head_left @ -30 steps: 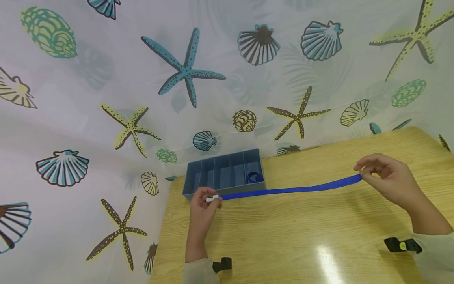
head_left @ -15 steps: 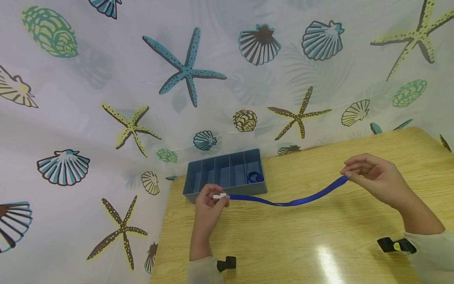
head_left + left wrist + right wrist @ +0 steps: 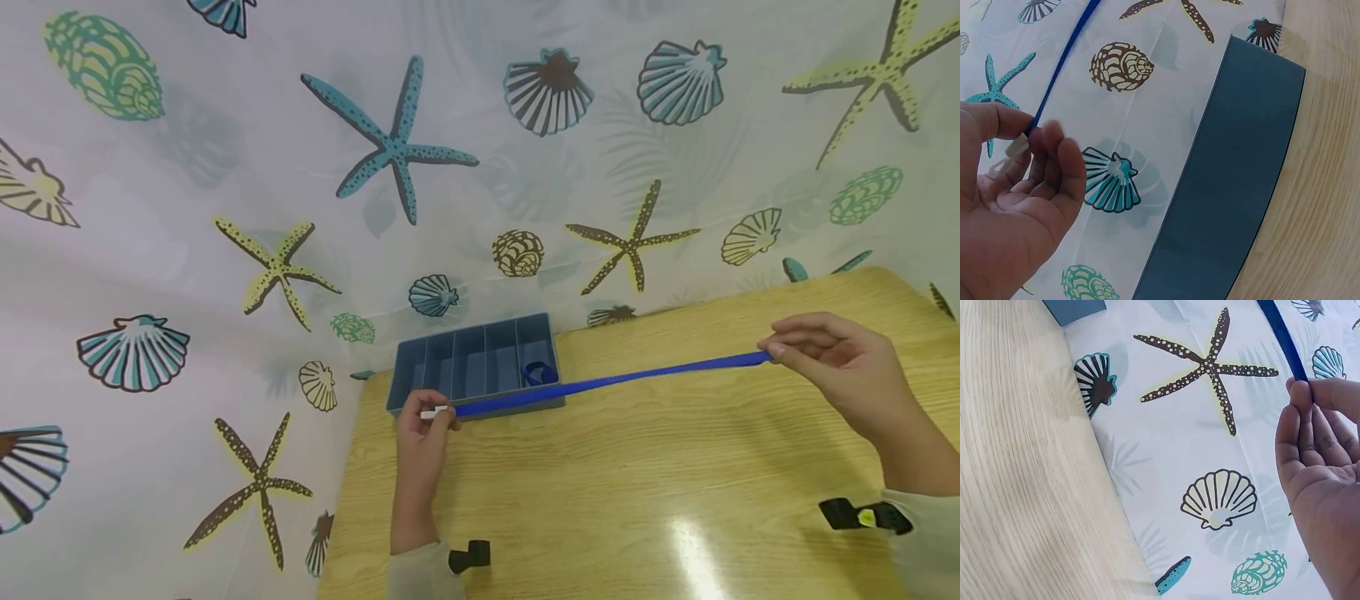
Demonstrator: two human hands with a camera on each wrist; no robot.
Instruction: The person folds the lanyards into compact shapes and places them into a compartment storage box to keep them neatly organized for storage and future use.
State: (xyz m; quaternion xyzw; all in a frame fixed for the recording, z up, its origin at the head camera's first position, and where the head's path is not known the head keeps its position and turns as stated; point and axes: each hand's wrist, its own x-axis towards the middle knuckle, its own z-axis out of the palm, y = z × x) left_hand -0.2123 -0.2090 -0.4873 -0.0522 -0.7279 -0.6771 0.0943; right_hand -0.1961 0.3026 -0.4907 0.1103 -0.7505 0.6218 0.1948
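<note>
A flat blue lanyard (image 3: 630, 377) is stretched between both hands above the table, rising slightly to the right. My left hand (image 3: 422, 437) pinches its left end, where a small white plastic clip (image 3: 435, 412) sticks out between thumb and fingers. At the opposite end, my right hand (image 3: 855, 367) pinches the strap between thumb and fingertips. In the left wrist view the strap (image 3: 1063, 62) runs up and away from the pinch; part of the clip is hidden by fingers. The right wrist view shows the strap end (image 3: 1288, 344) entering the thumb-and-finger pinch.
Behind the left hand stands a blue-grey tray (image 3: 468, 400) divided into several compartments. A coiled blue band (image 3: 538, 374) lies in its rightmost one. The wooden table (image 3: 600, 508) meets a white cloth (image 3: 465, 100) printed with shells and starfish at the back and left.
The strap sagged half a second ago as the hands came closer together. Since then the hands have moved apart, right hand rightward and up, left hand leftward, and the strap is drawn straight.
</note>
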